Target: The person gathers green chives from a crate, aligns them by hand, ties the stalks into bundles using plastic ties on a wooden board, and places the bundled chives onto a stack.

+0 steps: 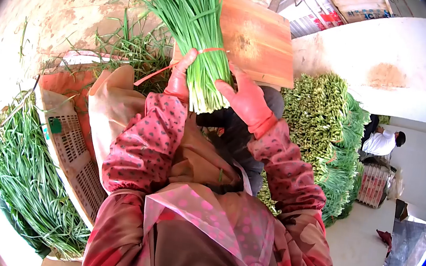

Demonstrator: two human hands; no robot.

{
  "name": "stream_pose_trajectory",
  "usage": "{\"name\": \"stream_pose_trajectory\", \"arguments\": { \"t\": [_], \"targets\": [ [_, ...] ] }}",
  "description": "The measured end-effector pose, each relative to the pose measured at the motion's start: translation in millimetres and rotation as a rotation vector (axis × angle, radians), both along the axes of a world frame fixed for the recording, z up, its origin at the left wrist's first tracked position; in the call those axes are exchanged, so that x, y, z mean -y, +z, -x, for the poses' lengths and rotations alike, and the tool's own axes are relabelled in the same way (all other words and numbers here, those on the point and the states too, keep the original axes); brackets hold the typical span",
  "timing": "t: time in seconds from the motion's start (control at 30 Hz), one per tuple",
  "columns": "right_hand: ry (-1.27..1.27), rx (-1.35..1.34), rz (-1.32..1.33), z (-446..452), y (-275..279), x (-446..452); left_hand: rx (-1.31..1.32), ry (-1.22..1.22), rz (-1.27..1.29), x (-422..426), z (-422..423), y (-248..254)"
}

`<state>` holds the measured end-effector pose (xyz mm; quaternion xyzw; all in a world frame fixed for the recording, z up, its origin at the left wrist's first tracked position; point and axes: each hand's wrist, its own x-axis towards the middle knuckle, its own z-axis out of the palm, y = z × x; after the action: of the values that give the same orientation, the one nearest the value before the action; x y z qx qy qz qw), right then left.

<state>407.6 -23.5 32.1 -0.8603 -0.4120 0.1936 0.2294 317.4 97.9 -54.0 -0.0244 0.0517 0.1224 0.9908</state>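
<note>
A bunch of garlic chives (201, 73) lies across a wooden board (261, 43), its pale cut ends toward me and its green leaves pointing away. An orange-red band (212, 50) circles the stems, and a loose strip of the same colour (153, 75) trails off to the left. My left hand (179, 78), in a pinkish-red rubber glove, grips the bunch's left side near the band. On the opposite side, my right hand (251, 100), gloved alike, holds the stems with thumb in front; its other fingertips are partly hidden.
Loose leaves (133, 46) litter the floor at the upper left. A plastic crate (71, 142) stands beside a heap of chives (28, 163). Stacked bunches (316, 114) rise on the right. Boxes (313, 10) sit behind the board. Another person (381, 142) is farther off right.
</note>
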Motion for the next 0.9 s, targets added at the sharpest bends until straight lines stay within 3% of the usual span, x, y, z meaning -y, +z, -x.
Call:
{"name": "stream_pose_trajectory", "arguments": {
  "t": [0.1,0.13,0.23,0.3,0.37,0.4,0.47,0.67,0.77,0.9],
  "targets": [
    [-0.049,-0.030,-0.146,-6.4,5.6,-0.2,-0.098,0.086,-0.012,1.9,-3.9,4.9],
    [-0.030,0.155,-0.086,-4.5,13.4,5.7,-0.159,0.109,-0.029,1.8,-5.1,2.4],
    [0.123,0.196,-0.029,9.9,31.8,7.5,-0.100,0.113,-0.015,-1.8,-5.1,3.3],
    [0.082,0.269,0.012,9.2,19.4,10.8,-0.086,0.086,0.015,-2.8,-7.1,2.8],
    [0.093,0.238,-0.227,5.2,14.1,13.1,-0.121,0.057,0.047,-0.9,-6.0,4.6],
    [0.092,0.237,-0.223,3.6,9.8,13.4,-0.111,0.049,0.015,-1.8,-5.0,7.2],
    [0.037,-0.106,-0.501,3.0,5.3,9.6,-0.135,0.071,0.014,1.3,-4.8,13.3],
    [0.300,0.215,-0.483,-1.8,-1.1,10.1,-0.120,0.044,-0.031,7.3,-11.5,2.9],
    [0.191,0.280,-0.311,1.8,-2.6,13.1,-0.134,0.050,-0.100,7.9,-14.4,-5.9],
    [0.226,0.441,-0.213,4.4,2.0,12.5,-0.120,0.033,-0.123,9.2,-15.2,-14.2]
  ]
}}
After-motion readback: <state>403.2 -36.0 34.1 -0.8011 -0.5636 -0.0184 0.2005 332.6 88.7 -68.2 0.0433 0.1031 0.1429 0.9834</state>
